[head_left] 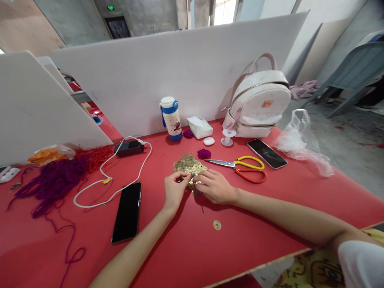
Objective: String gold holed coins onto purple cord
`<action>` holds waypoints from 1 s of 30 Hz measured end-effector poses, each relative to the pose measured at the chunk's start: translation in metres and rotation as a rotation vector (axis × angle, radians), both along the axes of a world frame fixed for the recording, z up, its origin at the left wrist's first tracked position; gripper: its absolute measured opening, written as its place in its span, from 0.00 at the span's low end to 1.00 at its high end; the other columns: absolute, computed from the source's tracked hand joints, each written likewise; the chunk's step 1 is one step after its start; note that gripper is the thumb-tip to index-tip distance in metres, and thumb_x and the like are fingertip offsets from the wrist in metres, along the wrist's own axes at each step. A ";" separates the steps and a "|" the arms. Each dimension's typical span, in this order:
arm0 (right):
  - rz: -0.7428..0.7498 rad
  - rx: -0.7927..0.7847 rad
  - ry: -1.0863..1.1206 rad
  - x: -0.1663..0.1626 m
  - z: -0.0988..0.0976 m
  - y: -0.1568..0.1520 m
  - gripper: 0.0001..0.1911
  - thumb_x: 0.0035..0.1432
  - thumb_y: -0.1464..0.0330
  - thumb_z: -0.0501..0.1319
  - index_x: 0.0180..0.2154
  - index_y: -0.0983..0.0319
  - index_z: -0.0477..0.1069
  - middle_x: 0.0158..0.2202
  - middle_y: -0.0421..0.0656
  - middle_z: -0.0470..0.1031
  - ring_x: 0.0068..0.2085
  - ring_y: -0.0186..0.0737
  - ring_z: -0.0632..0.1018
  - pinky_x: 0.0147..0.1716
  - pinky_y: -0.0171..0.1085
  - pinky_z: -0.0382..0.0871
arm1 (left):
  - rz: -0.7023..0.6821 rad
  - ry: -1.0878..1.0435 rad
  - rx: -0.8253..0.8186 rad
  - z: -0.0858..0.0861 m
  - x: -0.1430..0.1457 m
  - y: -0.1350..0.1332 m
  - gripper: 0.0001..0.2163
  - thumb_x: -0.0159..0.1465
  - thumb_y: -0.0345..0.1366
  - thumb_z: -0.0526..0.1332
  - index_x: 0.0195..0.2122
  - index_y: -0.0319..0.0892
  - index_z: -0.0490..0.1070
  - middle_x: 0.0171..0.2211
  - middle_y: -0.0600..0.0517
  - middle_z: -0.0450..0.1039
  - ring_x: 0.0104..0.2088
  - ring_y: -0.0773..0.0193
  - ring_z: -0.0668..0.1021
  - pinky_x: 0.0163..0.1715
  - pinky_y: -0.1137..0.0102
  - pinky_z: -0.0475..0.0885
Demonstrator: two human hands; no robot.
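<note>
My left hand [177,190] is closed in a pinch, with a small piece of purple yarn [192,175] at its fingertips. Close beside it, my right hand [216,187] has its fingers bent and pressed together on the same yarn, whose tail hangs below. Whether a coin is also between the fingers cannot be made out. Both hands are over a heap of brass-coloured coins [187,163], partly hiding it. A single coin with a square hole [217,225] lies nearer the table's front. Beyond my right hand are scissors [237,164] with yellow and orange handles, and a purple yarn ball [204,153].
On the red table [180,256], a black phone [127,212], white cable [90,206] and purple yarn pile [57,180] are left. Behind stand a bottle [172,119], tissue pack [200,129], spool [228,137] and white backpack [259,104]. Another phone [267,153] and plastic bag [303,140] lie right.
</note>
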State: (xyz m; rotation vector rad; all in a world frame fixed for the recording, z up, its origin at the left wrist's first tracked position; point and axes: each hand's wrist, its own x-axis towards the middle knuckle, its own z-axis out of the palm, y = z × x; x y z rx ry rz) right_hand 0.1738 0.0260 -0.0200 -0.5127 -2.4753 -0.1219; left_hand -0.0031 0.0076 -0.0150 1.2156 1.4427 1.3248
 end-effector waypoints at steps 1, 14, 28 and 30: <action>0.008 -0.015 -0.018 0.000 -0.001 0.001 0.10 0.62 0.74 0.50 0.35 0.61 0.70 0.37 0.48 0.75 0.38 0.43 0.70 0.36 0.41 0.61 | 0.009 0.001 0.007 -0.001 0.000 0.000 0.08 0.52 0.38 0.68 0.25 0.38 0.78 0.18 0.54 0.72 0.19 0.69 0.70 0.20 0.74 0.65; -0.071 -0.277 0.155 0.005 -0.003 0.001 0.10 0.59 0.75 0.50 0.34 0.61 0.69 0.35 0.46 0.68 0.35 0.41 0.68 0.30 0.37 0.59 | -0.095 0.281 0.104 -0.004 0.002 -0.007 0.04 0.56 0.35 0.66 0.28 0.41 0.79 0.28 0.50 0.79 0.28 0.63 0.77 0.27 0.72 0.70; -0.183 -0.502 0.495 0.005 -0.007 0.011 0.13 0.66 0.70 0.49 0.32 0.60 0.69 0.46 0.49 0.63 0.50 0.49 0.65 0.48 0.49 0.64 | -0.182 0.263 0.074 -0.008 0.000 -0.004 0.06 0.58 0.33 0.64 0.34 0.43 0.81 0.35 0.47 0.82 0.34 0.58 0.81 0.32 0.68 0.74; -0.167 -0.514 0.485 0.005 -0.006 0.010 0.13 0.66 0.69 0.49 0.33 0.60 0.69 0.46 0.49 0.63 0.50 0.48 0.65 0.49 0.49 0.64 | -0.190 0.265 0.055 -0.007 0.001 -0.004 0.06 0.58 0.34 0.64 0.34 0.43 0.81 0.34 0.47 0.81 0.32 0.59 0.81 0.30 0.69 0.73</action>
